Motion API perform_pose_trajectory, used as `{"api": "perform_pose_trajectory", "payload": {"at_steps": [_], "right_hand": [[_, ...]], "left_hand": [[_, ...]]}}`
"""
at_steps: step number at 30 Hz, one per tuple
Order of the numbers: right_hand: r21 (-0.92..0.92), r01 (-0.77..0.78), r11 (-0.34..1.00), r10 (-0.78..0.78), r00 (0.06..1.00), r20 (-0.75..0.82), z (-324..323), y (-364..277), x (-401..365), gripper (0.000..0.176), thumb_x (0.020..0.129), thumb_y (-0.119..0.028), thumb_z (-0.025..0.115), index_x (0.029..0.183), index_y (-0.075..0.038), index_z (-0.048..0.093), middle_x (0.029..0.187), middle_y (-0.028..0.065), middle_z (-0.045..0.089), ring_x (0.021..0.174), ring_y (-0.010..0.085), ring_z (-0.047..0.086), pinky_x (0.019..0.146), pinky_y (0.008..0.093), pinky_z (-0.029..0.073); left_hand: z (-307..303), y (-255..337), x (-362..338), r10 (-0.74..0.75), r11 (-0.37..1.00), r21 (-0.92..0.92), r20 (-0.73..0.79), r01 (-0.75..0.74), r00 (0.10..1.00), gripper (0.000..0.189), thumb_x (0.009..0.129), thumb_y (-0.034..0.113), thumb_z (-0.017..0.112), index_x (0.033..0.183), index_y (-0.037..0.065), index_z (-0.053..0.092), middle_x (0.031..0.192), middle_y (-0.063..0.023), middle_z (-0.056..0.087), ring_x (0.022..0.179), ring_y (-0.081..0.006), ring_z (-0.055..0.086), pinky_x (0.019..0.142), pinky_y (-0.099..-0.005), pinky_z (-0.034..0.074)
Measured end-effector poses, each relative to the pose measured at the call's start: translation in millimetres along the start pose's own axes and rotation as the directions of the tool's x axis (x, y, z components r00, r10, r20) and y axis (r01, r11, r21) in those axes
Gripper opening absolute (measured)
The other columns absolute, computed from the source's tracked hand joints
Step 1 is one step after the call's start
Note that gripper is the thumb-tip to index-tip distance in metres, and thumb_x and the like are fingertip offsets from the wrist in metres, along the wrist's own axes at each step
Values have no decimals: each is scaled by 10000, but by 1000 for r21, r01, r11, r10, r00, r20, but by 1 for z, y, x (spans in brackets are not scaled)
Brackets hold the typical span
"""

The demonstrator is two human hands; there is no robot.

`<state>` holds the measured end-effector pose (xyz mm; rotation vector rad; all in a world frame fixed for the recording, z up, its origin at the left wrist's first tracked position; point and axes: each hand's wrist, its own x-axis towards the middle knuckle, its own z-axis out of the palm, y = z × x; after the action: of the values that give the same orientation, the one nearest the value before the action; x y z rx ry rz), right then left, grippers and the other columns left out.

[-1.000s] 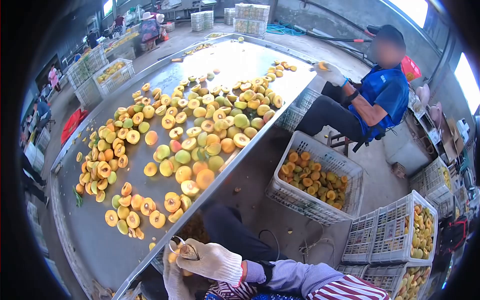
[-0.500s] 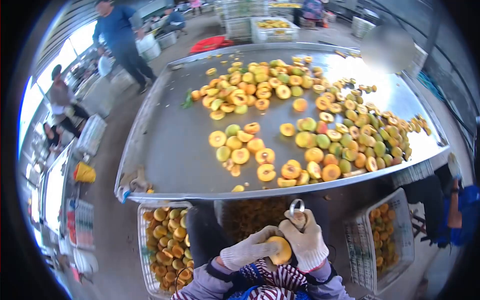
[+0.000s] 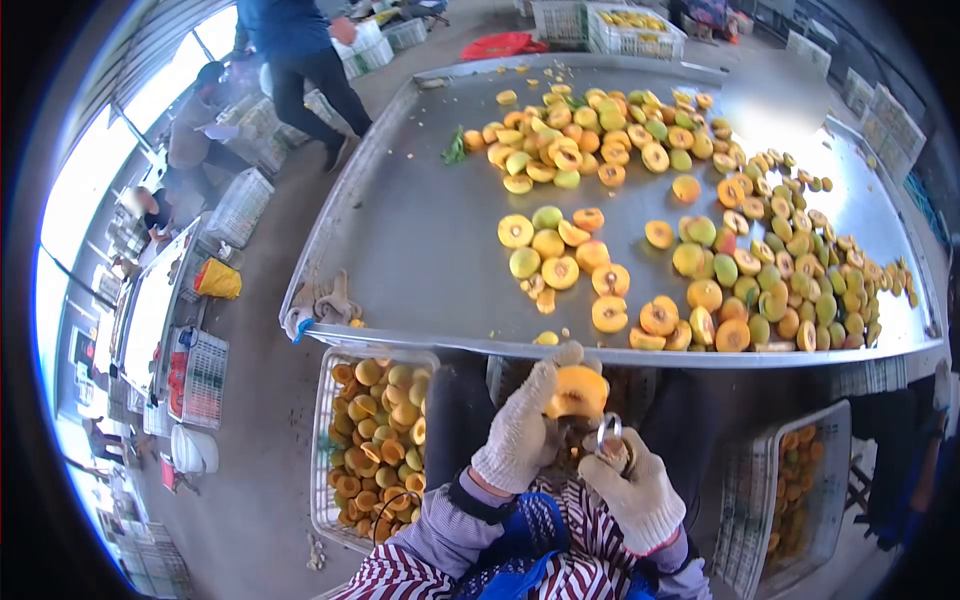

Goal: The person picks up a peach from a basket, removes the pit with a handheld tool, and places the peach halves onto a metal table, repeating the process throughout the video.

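Observation:
My gloved left hand (image 3: pixel 527 425) grips a peach half (image 3: pixel 578 392), its orange cut face showing, over my lap just in front of the table edge. Close beside it, my gloved right hand (image 3: pixel 637 490) is wrapped round the handle of a metal loop tool (image 3: pixel 609 432). The loop points up, right below the fruit. Ahead, many halved peaches (image 3: pixel 765 280) lie on the metal table (image 3: pixel 410 250), some with cut faces up. A small separate group of peach halves (image 3: pixel 560 270) sits nearer the middle.
By my left knee stands a white crate (image 3: pixel 325 450) filled with peach halves; another crate (image 3: pixel 840 470) with fruit is at my right. Gloves (image 3: pixel 325 300) lie on the table's left corner. A person (image 3: pixel 290 50) stands beyond the table, others farther left.
My left hand has raised the peach half and turned it, and the loop tool in my right hand has come lower, beside the fruit. The view has shifted leftward.

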<state>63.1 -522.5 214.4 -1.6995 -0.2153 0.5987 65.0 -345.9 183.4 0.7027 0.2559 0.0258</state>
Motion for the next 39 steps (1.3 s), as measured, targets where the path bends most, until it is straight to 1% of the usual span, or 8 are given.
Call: {"api": "perform_pose_trajectory", "payload": {"at_steps": [3, 14, 20, 29, 32, 36, 38, 39], "right_hand": [[-54, -96, 994, 95, 995, -22, 1, -15, 0, 264, 895, -192, 706, 1077, -16, 630, 731, 0, 596, 638, 46, 505, 589, 246, 429], [-206, 22, 978, -40, 996, -82, 1, -14, -1, 346, 876, -259, 745, 1072, -2, 622, 715, 93, 623, 649, 109, 552, 634, 298, 488], [-293, 109, 950, -136, 988, -72, 2, -12, 0, 345, 864, -257, 764, 1054, -13, 610, 725, 164, 671, 657, 345, 699, 561, 372, 542], [-144, 107, 984, -116, 992, -51, 6, -5, -4, 318, 877, -231, 750, 1049, -6, 606, 753, 167, 687, 665, 313, 713, 587, 368, 552], [137, 127, 982, -124, 992, -30, 11, 5, -2, 299, 906, -235, 732, 1036, -1, 599, 698, 98, 668, 588, 210, 671, 554, 341, 528], [393, -295, 871, 209, 946, 248, -7, -25, -4, 261, 955, -271, 683, 961, -29, 585, 626, 7, 577, 473, 90, 531, 433, 256, 427], [418, -476, 773, 314, 861, 399, -17, -28, -4, 262, 969, -291, 666, 933, -46, 579, 607, -12, 546, 443, 72, 494, 401, 228, 388], [425, -497, 757, 298, 841, 452, -20, -26, -4, 265, 975, -300, 655, 920, -54, 573, 598, -9, 541, 430, 66, 480, 388, 216, 374]], "left_hand": [[6, 4, -3, -10, 1000, -1, -4, 10, 1000, 638, 1009, 454, 548, 1481, 45, 420, 1357, -166, 545, 1218, -324, 571, 1002, -458, 496], [18, -4, -12, 4, 999, 34, 7, -4, 1000, 496, 999, 365, 614, 1363, 44, 513, 1325, -117, 576, 1229, -246, 563, 1067, -395, 443], [36, -4, -16, 73, 995, 70, -21, -71, 997, 428, 1007, 335, 607, 1315, 50, 523, 1373, -132, 561, 1256, -262, 564, 1035, -403, 483], [45, -13, -26, 309, 913, 233, 145, -336, 940, 432, 1044, 298, 536, 1366, 19, 469, 1467, -145, 470, 1240, -291, 577, 1026, -402, 496], [43, -7, -23, 280, 885, 312, 234, -345, 931, 391, 1054, 266, 503, 1352, 14, 490, 1452, -163, 489, 1234, -277, 581, 1021, -393, 493], [37, 2, -17, 260, 783, 493, 296, -380, 919, 335, 1036, 215, 512, 1300, 10, 543, 1405, -192, 530, 1203, -321, 603, 1003, -422, 499], [30, 6, -12, 338, 371, 659, 561, -655, 756, 307, 1003, 188, 553, 1249, 6, 588, 1328, -220, 581, 1168, -376, 617, 980, -449, 506], [30, 7, -10, 338, 372, 658, 561, -655, 755, 307, 1003, 188, 553, 1249, 6, 588, 1328, -220, 581, 1168, -376, 617, 980, -449, 506]]}}
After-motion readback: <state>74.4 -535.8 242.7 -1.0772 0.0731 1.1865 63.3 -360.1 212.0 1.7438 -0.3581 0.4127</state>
